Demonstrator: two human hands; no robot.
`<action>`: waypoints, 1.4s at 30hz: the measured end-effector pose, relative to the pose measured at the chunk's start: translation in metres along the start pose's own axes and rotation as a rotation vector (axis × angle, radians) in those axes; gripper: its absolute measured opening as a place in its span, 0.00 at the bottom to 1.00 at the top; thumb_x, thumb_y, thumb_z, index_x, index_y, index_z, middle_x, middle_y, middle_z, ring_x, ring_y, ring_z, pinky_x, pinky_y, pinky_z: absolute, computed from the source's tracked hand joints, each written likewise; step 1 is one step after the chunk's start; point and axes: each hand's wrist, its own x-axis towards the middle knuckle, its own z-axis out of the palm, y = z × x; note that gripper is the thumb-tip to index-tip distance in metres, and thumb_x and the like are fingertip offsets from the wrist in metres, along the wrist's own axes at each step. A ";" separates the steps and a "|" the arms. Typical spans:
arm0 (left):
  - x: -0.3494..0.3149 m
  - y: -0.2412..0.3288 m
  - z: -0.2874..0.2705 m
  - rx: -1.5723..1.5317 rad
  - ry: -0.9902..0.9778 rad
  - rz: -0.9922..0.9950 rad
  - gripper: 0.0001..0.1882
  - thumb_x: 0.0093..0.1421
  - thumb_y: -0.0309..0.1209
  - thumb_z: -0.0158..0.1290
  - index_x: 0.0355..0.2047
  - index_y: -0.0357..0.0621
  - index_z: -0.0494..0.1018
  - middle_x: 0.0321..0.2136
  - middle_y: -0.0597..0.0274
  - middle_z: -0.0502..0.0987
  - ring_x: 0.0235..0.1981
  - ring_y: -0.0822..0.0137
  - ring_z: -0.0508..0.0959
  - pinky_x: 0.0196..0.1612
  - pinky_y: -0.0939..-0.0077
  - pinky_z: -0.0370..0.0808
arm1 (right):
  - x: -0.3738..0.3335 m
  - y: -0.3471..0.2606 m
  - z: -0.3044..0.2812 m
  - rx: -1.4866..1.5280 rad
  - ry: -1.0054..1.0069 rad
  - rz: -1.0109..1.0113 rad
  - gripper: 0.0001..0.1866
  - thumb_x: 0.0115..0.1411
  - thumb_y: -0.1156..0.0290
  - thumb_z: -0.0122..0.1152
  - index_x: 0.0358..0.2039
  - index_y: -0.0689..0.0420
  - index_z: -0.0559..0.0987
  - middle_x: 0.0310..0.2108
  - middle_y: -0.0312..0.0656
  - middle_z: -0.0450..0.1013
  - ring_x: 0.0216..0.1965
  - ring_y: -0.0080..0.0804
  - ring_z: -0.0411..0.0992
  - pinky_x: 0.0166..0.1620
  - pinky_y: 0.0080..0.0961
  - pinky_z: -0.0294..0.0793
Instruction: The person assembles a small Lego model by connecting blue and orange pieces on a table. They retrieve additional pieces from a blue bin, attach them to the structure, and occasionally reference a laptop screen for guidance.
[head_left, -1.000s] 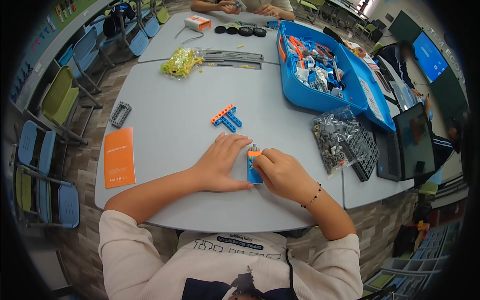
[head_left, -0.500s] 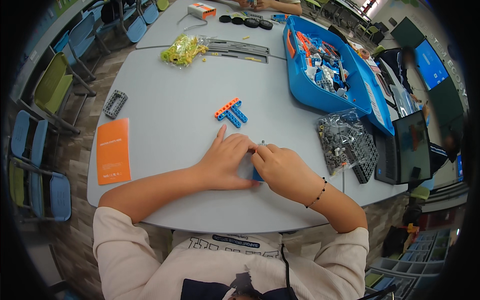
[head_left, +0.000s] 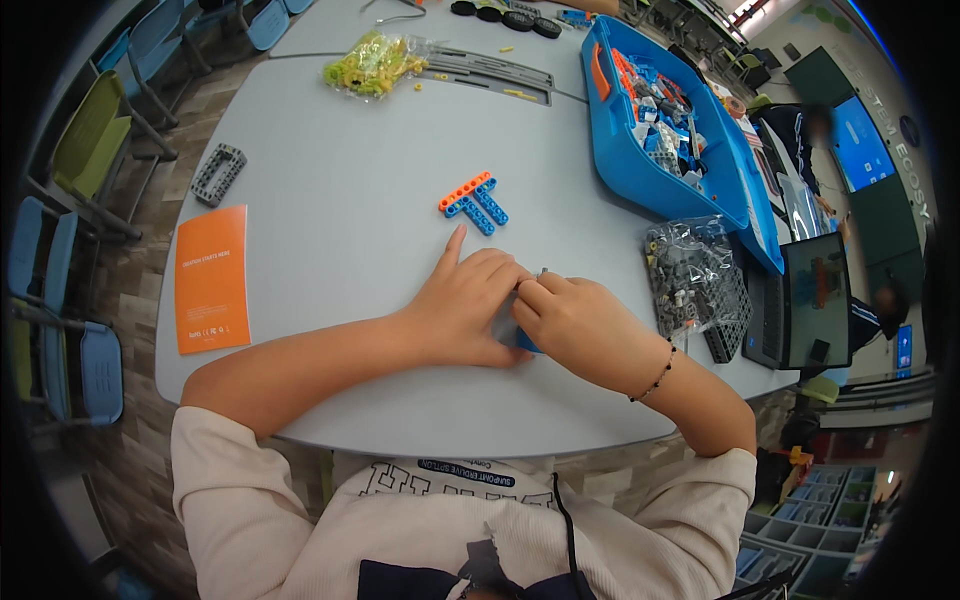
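Observation:
Close together over the near middle of the table, my left hand [head_left: 462, 305] and my right hand [head_left: 577, 325] work on one small blue building piece [head_left: 526, 341]. Most of it is hidden by my fingers, and a grey tip shows above them. My left thumb and fingers curve round its left side, with the index finger sticking out away from me. My right fingers are pinched together at its top. Just beyond my left hand lies an assembly of orange and blue beams [head_left: 473, 203], two blue beams fixed under an orange one.
At left lie a grey frame piece [head_left: 218, 175] and an orange booklet [head_left: 212, 280]. A bag of yellow-green parts [head_left: 374, 65] sits farther back. On the right are an open blue parts case [head_left: 625, 150], a bag of grey parts [head_left: 690, 275] and a laptop [head_left: 815, 300].
The view has shifted slightly, so the things on the table sit higher in it. Both hands remain together on the blue piece, and less of it shows between them.

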 end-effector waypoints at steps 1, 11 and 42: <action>0.000 -0.001 0.000 -0.008 -0.005 0.001 0.39 0.39 0.48 0.66 0.48 0.40 0.66 0.47 0.48 0.70 0.56 0.51 0.66 0.63 0.36 0.39 | 0.000 0.001 0.000 0.011 -0.005 -0.003 0.10 0.44 0.74 0.60 0.29 0.59 0.72 0.32 0.38 0.67 0.33 0.28 0.70 0.31 0.21 0.72; 0.003 -0.003 0.001 -0.036 -0.040 -0.025 0.38 0.39 0.50 0.67 0.47 0.42 0.67 0.46 0.51 0.71 0.57 0.51 0.66 0.63 0.35 0.39 | -0.004 0.004 0.004 0.093 -0.044 0.032 0.08 0.48 0.74 0.59 0.29 0.59 0.72 0.34 0.40 0.68 0.34 0.31 0.71 0.32 0.24 0.74; 0.000 0.004 0.002 0.102 0.027 0.038 0.36 0.40 0.52 0.65 0.46 0.44 0.68 0.41 0.60 0.69 0.52 0.57 0.67 0.63 0.37 0.37 | -0.043 -0.013 0.034 0.472 0.366 0.380 0.09 0.47 0.79 0.62 0.30 0.58 0.75 0.27 0.40 0.72 0.28 0.36 0.73 0.31 0.28 0.74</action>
